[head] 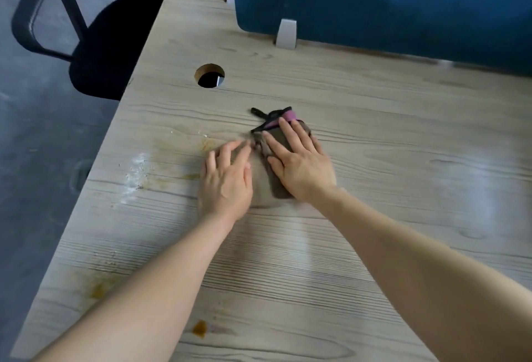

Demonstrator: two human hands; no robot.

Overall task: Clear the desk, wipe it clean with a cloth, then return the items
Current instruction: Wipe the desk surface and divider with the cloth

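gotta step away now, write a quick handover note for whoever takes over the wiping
Left hand: open, flat on the cloth.
Right hand: open, fingers straight, pressing the cloth onto the desk.
Cloth: bunched, grey-brown with a pink and black edge, mid-desk just below the cable hole.
Done: no items on the visible desk.
Left: white powder and brown stains to the left and near the front edge; then return the items, which are out of view.

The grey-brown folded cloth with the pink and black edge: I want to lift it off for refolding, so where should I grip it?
Probably pinch the grey-brown folded cloth at its far pink-and-black corner, coming from above. That end and its black loop lie exposed beyond the fingertips.
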